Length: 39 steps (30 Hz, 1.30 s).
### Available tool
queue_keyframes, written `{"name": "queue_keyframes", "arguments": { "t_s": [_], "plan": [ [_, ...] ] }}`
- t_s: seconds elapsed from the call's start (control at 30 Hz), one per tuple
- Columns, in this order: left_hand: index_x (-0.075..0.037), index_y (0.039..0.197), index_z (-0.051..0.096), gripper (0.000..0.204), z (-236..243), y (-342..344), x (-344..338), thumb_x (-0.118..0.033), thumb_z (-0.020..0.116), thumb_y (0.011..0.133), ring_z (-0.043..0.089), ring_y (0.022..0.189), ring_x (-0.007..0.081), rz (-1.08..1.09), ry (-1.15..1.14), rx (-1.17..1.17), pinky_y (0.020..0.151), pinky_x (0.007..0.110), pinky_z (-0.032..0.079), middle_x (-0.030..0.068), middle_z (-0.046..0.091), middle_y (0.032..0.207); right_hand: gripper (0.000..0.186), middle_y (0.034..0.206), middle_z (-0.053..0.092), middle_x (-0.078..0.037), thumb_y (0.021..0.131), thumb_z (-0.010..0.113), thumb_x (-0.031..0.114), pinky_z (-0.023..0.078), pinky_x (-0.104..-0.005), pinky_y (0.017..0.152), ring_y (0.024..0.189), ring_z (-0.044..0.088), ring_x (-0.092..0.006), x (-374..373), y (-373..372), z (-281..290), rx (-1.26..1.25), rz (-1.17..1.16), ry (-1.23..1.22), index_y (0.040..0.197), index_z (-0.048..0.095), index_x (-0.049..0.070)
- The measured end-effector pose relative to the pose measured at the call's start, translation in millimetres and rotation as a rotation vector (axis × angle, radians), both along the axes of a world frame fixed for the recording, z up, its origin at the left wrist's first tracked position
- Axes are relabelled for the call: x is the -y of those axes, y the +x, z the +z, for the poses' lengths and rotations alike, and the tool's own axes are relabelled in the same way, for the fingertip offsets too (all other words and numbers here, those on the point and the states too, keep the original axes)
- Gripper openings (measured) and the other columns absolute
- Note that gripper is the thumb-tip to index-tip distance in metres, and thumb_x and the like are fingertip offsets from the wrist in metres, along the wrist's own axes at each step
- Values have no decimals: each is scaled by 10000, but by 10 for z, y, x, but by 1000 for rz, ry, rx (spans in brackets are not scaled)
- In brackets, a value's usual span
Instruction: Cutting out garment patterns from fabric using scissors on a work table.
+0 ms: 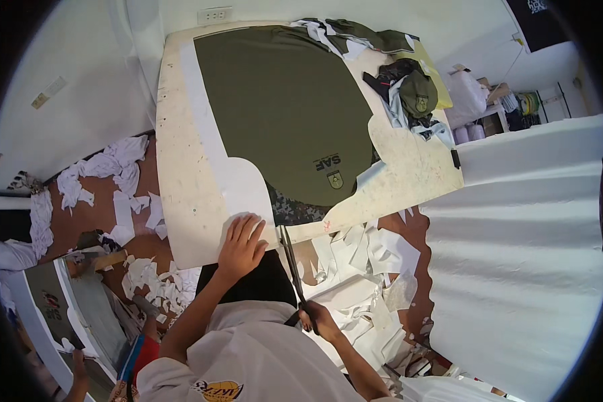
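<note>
My left hand [243, 242] lies flat with fingers stretched out on a white sheet [244, 184], at the near edge of the pale worktable [181, 134]. In my right hand [320, 321], held in front of my body below the table edge, is a pair of long dark scissors [293, 264]. Their blades point up and away, with the tips at the table's near edge, beside the sheet. Beyond lies an olive-green shirt panel [281, 100] with dark print and a small emblem. A camouflage fabric piece [298, 209] shows under its near end.
Crumpled dark fabric pieces [415, 94] lie at the table's far right. White offcuts [375, 261] cover the floor around the table. At lower left, another person's hand [79, 368] is beside a second table with a dark green panel [47, 298]. White sheeting [516, 234] hangs at right.
</note>
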<state>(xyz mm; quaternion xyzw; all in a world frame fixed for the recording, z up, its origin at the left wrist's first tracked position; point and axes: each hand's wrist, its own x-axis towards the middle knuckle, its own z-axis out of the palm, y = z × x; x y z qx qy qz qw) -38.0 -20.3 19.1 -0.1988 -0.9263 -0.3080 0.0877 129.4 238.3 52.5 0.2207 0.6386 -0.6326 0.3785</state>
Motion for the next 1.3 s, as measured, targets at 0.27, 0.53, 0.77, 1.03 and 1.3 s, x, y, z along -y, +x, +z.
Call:
{"name": "queue_keyframes", "arguments": {
  "t_s": [0.27,0.53,0.77,1.03,1.3],
  "plan": [
    [-13,1322,526,528,-11,23,20,-194,664,845,458,1288,332,1,-16,-25,1113,493,334,146,511,1345,475,654,482,25,895,685,513,400,-237,511,549,486,-72,594,-510,140,-69,-52,34,860,534,64],
    [-15,1323,522,542,-86,60,33,-209,666,837,464,1277,326,-12,-14,-52,1103,494,345,148,518,1330,530,605,484,15,864,698,559,401,-238,486,511,501,-72,724,-634,150,-77,9,188,786,533,61],
    [-23,1279,560,471,-113,55,53,-228,635,862,454,1278,324,-6,-60,-61,1113,487,333,153,528,1290,503,555,510,0,879,712,498,396,-258,460,481,516,-99,652,-548,100,-140,45,273,744,558,38],
    [-26,1194,606,398,-79,55,59,-221,632,849,461,1265,326,2,-44,-77,1098,491,344,158,529,1274,473,552,514,-2,888,709,472,394,-248,472,471,507,-100,646,-876,133,-120,20,198,736,574,45],
    [-18,1170,616,385,-100,63,49,-217,633,841,484,1243,329,28,6,-99,1088,491,356,163,558,1225,433,552,529,-1,894,712,424,376,-239,458,469,511,-88,527,-1105,185,-88,92,235,710,588,53]
  ]
}}
